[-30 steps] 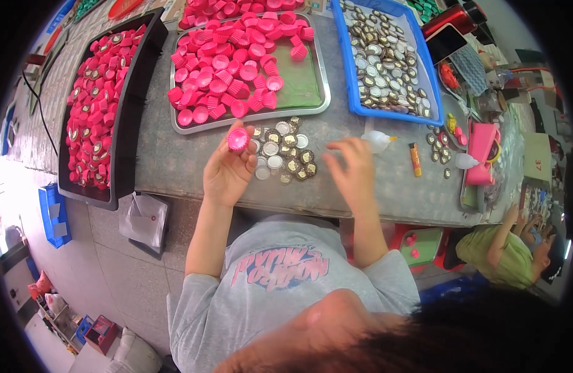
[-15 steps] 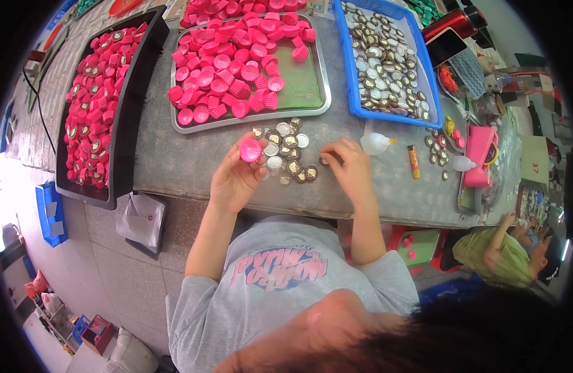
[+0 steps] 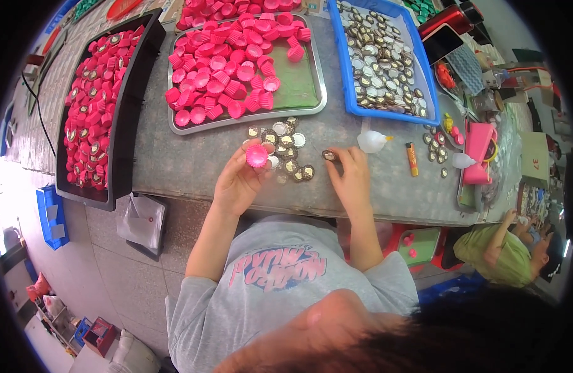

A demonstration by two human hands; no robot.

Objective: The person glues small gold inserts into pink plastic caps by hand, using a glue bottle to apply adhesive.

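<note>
Pink cup (image 3: 256, 156), round-mouthed, finely fluted, in the left grip (image 3: 238, 184)

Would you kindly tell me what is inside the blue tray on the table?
The blue tray holds many small round pieces, some pale, others dark-rimmed. Whatever lies under the heaped pieces is covered and cannot be seen.

The person wore a loose, heather-grey T-shirt (image 3: 236, 323) with pink lettering (image 3: 280, 268) over a dark blue patch across the front. Its short left sleeve (image 3: 195, 295) and right sleeve (image 3: 395, 286) were wide and creased, ending above bare forearms (image 3: 205, 245). The left hand (image 3: 238, 185) and right hand (image 3: 351, 179) were bare.
</note>
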